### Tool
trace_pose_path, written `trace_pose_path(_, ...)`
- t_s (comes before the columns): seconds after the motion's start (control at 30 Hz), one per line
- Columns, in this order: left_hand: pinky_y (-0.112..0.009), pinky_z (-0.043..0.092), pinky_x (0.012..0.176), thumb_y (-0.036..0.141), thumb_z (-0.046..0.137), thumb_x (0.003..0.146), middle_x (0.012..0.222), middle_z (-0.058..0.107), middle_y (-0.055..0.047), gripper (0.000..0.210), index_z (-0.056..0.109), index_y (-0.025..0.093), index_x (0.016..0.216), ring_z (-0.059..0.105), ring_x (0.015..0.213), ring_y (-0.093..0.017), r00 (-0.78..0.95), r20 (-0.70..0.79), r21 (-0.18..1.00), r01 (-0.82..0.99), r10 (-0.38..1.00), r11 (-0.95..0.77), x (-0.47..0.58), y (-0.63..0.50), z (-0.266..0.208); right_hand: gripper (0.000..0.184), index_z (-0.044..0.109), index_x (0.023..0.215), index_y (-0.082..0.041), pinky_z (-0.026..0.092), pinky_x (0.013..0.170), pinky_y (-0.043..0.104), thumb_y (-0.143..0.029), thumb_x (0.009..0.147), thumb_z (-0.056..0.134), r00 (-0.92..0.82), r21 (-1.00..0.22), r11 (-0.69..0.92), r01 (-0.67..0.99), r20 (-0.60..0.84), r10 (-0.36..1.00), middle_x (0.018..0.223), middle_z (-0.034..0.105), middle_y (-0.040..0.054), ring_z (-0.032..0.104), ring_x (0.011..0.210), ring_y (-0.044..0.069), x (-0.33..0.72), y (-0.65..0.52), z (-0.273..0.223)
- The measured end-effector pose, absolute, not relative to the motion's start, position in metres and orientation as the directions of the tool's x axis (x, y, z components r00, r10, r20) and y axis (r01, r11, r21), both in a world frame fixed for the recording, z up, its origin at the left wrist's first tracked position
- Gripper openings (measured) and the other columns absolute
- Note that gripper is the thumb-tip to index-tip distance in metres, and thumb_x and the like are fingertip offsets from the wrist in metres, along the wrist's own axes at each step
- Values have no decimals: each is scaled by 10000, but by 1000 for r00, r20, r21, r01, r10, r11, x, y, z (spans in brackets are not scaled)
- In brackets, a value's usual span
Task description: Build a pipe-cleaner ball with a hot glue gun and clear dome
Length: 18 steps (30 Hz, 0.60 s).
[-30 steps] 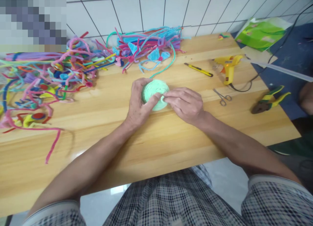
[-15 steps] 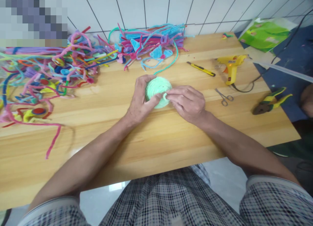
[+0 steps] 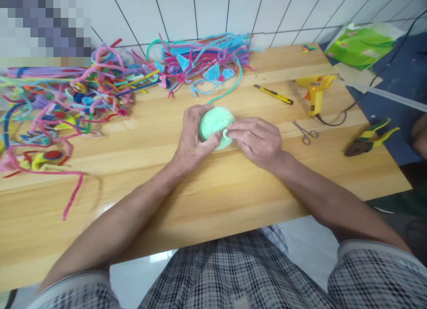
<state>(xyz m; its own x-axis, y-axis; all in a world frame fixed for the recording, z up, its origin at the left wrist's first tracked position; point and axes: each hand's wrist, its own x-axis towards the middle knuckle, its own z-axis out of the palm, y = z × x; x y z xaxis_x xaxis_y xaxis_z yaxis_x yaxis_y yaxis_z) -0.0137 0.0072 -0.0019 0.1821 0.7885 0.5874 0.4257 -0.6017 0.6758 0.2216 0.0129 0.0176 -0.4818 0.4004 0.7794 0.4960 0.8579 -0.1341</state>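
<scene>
A round mint-green ball of coiled pipe cleaner (image 3: 216,122) is held just above the middle of the wooden table. My left hand (image 3: 194,135) wraps its left side, with the thumb pressed on the near face and the fingers behind. At the ball's right edge, my right hand (image 3: 258,140) pinches a small curled pale-green end (image 3: 225,133) between thumb and forefinger. The tip of my left thumb lies close beside that end. The ball's underside and the tips of my left fingers are hidden.
Tangled colourful pipe cleaners (image 3: 60,117) cover the table's left, and a blue-pink bundle (image 3: 207,55) lies by the tiled wall. On the right are a yellow utility knife (image 3: 274,94), a glue gun (image 3: 315,93), small scissors (image 3: 306,133), pliers (image 3: 367,140) and a green package (image 3: 363,46).
Hardly anything differs. Both hands keep their hold on the green ball and its curled end, and the view has shifted very slightly.
</scene>
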Motion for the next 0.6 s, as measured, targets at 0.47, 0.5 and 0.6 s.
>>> trace_pose_path(0.47,-483,571,1134,757,668,1009,1351,658,-95,616,552,291,1395,666,1261,-286,179,459,811,315,870,-493,-16,11,4,222,818,1152,-307,697,934,369,-159,1075,672,-474,-80,882,464,819,323,1165,882,9,829,1081,193,217,9,17)
trace_pose_path(0.5,-481,575,1127,747,672,1012,1351,663,-95,611,555,289,1399,672,1253,-284,185,459,810,314,869,-495,-16,11,4,229,819,1164,-313,696,944,374,-159,1073,675,-476,-92,882,462,814,334,1174,879,9,825,1091,196,217,9,16)
trace_pose_path(0.6,-512,547,1186,725,672,1018,1385,666,-111,620,577,275,1434,655,1318,-309,201,489,772,352,849,-528,-19,11,8,252,815,1207,-329,688,962,385,-164,1067,685,-472,-97,886,453,817,331,1201,872,10,811,1116,200,219,8,15)
